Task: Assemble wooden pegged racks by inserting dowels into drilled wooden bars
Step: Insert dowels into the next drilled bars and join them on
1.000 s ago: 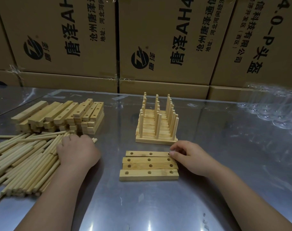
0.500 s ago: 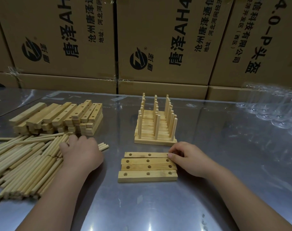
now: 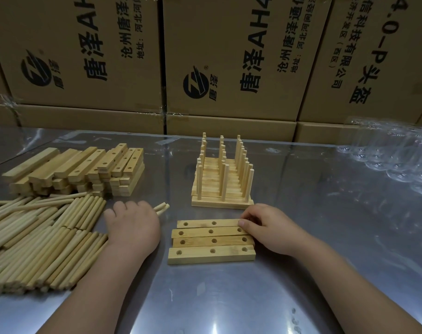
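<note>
Several drilled wooden bars lie side by side on the metal table in front of me, each with three holes. My right hand rests at their right ends, its fingertips pinching the end of the farthest bar. My left hand grips a few dowels whose tips stick out past my fingers. It sits at the right edge of the loose dowel pile. Behind the bars stands a group of finished pegged racks.
A stack of spare drilled bars lies at the back left. Clear plastic packaging sits at the right. Cardboard boxes form a wall behind the table.
My left hand has slid right, away from the dowel pile, drawing a few dowels with it. My right hand has stayed at the ends of the bars.
</note>
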